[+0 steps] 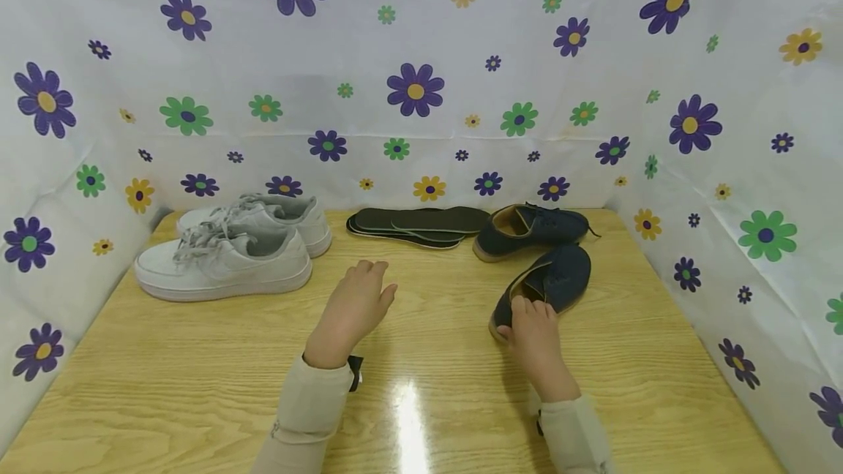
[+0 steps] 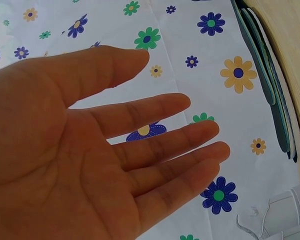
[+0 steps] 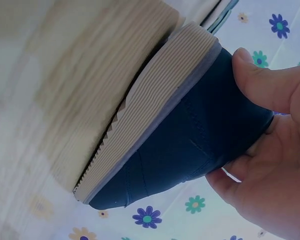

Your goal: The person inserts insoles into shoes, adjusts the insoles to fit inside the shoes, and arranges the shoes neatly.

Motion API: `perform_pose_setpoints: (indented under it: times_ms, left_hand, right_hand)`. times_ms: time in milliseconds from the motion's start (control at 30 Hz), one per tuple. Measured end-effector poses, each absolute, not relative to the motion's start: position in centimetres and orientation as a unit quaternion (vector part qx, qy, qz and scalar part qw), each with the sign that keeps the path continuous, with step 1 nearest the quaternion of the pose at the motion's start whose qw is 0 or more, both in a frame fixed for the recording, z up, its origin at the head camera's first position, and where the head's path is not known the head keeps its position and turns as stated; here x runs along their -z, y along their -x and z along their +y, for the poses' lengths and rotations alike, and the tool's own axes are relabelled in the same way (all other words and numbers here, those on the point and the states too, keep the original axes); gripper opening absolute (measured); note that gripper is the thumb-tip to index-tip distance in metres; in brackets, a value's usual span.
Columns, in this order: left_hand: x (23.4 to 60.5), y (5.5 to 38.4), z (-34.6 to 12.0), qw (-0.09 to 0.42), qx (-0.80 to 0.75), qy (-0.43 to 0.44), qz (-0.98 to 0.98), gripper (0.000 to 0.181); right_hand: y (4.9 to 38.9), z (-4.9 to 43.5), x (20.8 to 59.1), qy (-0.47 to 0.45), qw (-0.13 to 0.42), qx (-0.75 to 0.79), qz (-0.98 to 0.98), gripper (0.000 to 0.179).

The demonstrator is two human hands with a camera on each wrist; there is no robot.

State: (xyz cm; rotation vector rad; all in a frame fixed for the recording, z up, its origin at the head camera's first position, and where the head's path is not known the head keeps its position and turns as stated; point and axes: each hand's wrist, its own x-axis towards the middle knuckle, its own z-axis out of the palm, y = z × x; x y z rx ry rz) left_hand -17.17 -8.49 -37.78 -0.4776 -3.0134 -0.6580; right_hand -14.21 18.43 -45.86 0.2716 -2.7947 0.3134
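Note:
My right hand [image 1: 538, 342] grips the nearer navy lace-up shoe [image 1: 568, 278] at its heel, on the right of the table. In the right wrist view the thumb presses the outside of the heel, the other fingers curl over the collar, and the ribbed tan sole [image 3: 160, 85] faces the wood. The shoe stands at an angle, toe pointing away to the right. Right behind it is the other navy shoe [image 1: 506, 244]. My left hand [image 1: 349, 313] hovers over the middle of the table, holding nothing; its palm and spread fingers show in the left wrist view.
Several dark insoles [image 1: 421, 220] lie stacked at the back centre. Two white sneakers, the nearer one [image 1: 263, 269] and one behind it [image 1: 316, 224], stand at the back left. A flowered white cloth [image 1: 435, 35] walls in the wooden table [image 1: 421, 342] at the back and sides.

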Motion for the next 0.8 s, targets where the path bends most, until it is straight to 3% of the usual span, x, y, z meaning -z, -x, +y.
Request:
perform_pose_setpoints:
  times_ms: [800]
  left_hand:
    - [37.7, 17.0, -8.5, 0.009, 0.211, 0.155, -0.965, 0.044]
  right_hand:
    - [10.6, 17.9, 45.3, -0.145, 0.175, -0.121, -0.966, 0.041]
